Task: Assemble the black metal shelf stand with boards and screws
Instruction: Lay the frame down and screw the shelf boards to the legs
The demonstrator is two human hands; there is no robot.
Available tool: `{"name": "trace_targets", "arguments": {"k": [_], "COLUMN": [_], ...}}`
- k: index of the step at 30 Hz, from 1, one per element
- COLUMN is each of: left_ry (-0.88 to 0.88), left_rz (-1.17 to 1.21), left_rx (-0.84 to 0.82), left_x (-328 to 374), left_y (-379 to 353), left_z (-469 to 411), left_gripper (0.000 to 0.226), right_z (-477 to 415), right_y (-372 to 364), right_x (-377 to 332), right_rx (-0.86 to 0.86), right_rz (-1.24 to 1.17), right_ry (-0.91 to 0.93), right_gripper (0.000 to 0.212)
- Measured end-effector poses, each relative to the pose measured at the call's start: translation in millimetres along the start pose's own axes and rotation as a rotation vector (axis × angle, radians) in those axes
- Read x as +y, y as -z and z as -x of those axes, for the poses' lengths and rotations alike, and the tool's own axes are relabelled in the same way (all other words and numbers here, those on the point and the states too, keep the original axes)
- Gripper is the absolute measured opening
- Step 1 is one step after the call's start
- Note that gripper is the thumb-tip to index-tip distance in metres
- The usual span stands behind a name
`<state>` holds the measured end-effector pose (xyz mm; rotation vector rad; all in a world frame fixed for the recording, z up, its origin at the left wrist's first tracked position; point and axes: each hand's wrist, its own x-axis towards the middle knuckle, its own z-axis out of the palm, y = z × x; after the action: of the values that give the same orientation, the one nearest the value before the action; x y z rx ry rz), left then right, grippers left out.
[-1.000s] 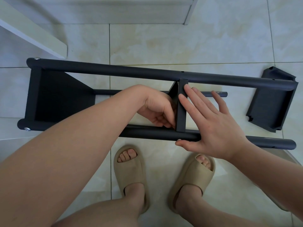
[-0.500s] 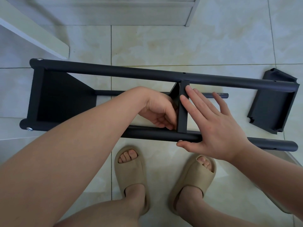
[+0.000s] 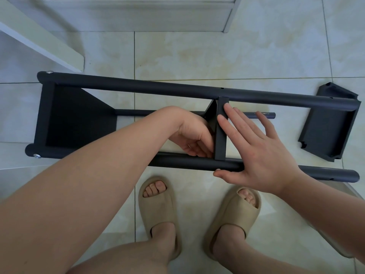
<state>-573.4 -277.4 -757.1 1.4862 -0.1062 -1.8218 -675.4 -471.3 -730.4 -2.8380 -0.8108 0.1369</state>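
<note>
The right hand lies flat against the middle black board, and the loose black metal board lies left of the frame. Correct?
No. The head view shows the loose black metal board lying right of the black tubular frame, not left.

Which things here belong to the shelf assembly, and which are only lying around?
For the job:
frame
middle board, with the left hand and the right hand on either side of it
loose board
screw

Lying about:
white plank
cabinet
slippers, worn
</note>
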Motion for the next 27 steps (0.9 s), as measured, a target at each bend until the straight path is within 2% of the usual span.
{"name": "trace_targets", "arguments": {"k": [3,8,14,21,27], "left_ry": [0.021,-0.03,-0.002,-0.034,0.003], "left_rz": [-0.022,0.094,0.029,0.101,0.072], "left_rx": [0.002,-0.019,0.0,-0.011,-0.022], "left_x": [2.3,-0.2,-1.5,-1.1,-5.1], "left_y": [-0.4,1.8,-0.6,2.0,3.2], "left_z": [0.2,2.2,0.0,0.5,1.3], "left_gripper": [0.009,0.025,0.01,0.022,0.012], "right_z": [0.0,0.2,0.5,0.5,0.3], "right_y": [0.1,0.4,-0.9,-1.3,-0.8], "right_x": [-0.3,0.4,-0.2,0.6,0.1], "right_rx": [-0.004,-0.01,-0.007,-0.001,-0.001], "right_rz": [0.003,0.004,-0.003,-0.006,-0.008], "right_ry": [0.001,-0.001,-0.001,0.002,-0.002], "right_gripper": [0.103,0.104,0.104,0.103,0.104]}}
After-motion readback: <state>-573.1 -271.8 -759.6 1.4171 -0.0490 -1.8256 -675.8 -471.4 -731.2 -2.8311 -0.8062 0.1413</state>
